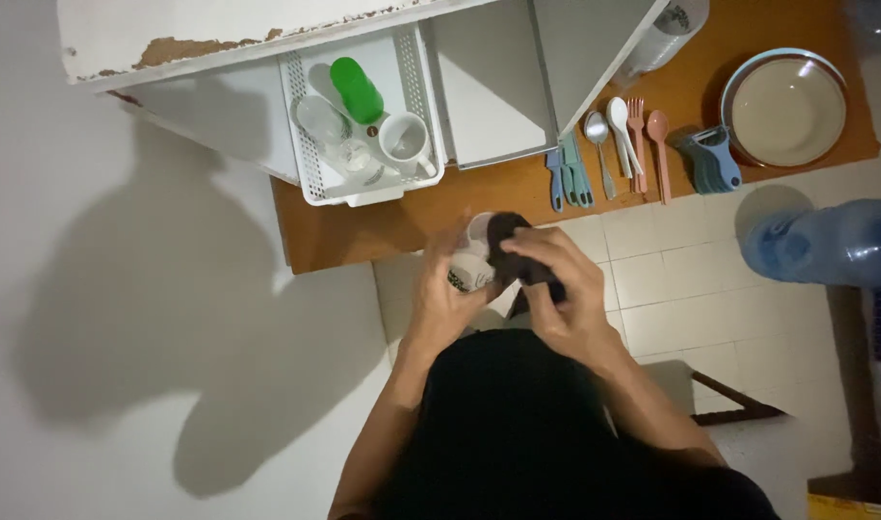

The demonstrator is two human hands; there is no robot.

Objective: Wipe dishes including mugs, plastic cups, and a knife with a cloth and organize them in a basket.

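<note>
Two hands at white mug (pixel 471 258) | left hand (pixel 440 299): clasps mug | right hand (pixel 556 289): presses dark cloth (pixel 518 252) into it | white rack (pixel 310 154): behind mug

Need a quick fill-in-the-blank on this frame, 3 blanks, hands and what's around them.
1. The left hand holds a white ____ while the right hand presses a dark cloth to it.
2. The bottle lying in the white basket is ____.
3. The bowl sits on the wooden ____.

Missing words: mug; green; counter
</note>
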